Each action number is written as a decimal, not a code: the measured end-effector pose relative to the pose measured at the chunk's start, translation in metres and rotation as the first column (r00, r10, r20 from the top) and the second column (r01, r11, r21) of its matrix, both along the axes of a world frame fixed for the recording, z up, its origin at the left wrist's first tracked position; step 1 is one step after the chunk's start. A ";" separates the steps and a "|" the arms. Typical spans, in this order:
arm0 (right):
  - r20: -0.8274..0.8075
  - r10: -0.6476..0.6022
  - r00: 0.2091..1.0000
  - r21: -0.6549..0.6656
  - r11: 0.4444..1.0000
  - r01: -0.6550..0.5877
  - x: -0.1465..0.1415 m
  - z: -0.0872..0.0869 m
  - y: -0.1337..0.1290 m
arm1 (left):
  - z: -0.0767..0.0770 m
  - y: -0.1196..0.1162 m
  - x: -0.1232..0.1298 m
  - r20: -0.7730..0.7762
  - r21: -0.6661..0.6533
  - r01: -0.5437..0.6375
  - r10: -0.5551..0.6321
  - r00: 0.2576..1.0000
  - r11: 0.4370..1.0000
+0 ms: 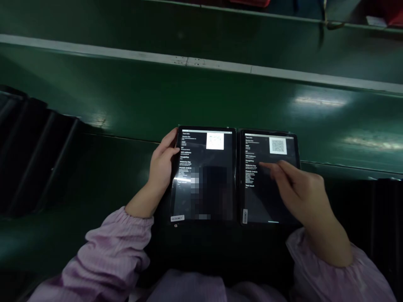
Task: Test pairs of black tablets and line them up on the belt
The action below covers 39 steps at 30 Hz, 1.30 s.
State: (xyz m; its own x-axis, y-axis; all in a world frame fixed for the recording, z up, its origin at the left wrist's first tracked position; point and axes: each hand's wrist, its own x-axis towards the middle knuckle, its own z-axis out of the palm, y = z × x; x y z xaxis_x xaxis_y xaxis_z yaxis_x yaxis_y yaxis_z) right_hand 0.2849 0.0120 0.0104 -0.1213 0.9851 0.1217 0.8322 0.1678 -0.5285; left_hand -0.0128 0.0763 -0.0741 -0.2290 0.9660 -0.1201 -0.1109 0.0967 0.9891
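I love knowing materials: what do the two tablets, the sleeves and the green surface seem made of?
Left tablet and right tablet: probably glossy glass fronts, given the sheen.
Sleeves: apparently soft, finely striped cloth, by their folds and gathers.
Green surface: glossy, by its bright reflections; plastic or painted metal, I can't tell.

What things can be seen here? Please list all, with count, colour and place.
Tablets: two, black, side by side, centre
Code squares: two, white, upper right on tablets
Stickers: two, whitish, lower-left tablet corners
Dark slabs: several, black, left side
Dark objects: count unclear, black, right edge
Work surface: one, green, around tablets
Pale strip: one, whitish, beyond tablets
Red objects: two, red, top edge
Cord-like thing: one, brownish, top right
Sleeves: two, pinkish purple, bottom
Left hand: one, bare, fingers at left tablet
Right hand: one, bare, index finger over right tablet
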 end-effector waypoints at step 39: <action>-0.011 -0.155 0.988 0.070 0.985 0.155 0.014 0.005 0.011 | 0.001 0.025 0.004 -0.177 -0.054 -0.072 0.062 0.982 0.996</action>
